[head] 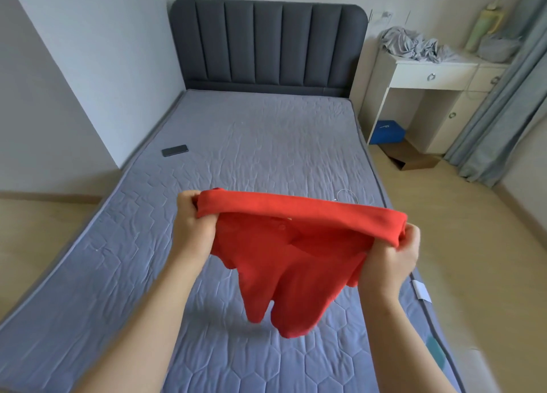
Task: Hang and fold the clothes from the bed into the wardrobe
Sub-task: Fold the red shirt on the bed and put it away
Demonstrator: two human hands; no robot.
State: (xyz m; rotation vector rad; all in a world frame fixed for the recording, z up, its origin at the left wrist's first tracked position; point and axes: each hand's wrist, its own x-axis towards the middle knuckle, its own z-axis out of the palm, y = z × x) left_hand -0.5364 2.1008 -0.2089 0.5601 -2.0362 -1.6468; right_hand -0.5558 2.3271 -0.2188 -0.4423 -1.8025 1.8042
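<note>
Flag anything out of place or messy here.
A crumpled grey cloth is heaped on the white desk, not on the mattress. A dark phone lies on the mattress near its left edge, and a thin white cable loops just beyond the red garment that the left hand and right hand hold up. Nothing looks damaged or spilled.

Place: a home bedroom
Evidence: bed (251,144) with padded headboard (268,42), white dressing counter (426,67), curtain (503,96)
</note>
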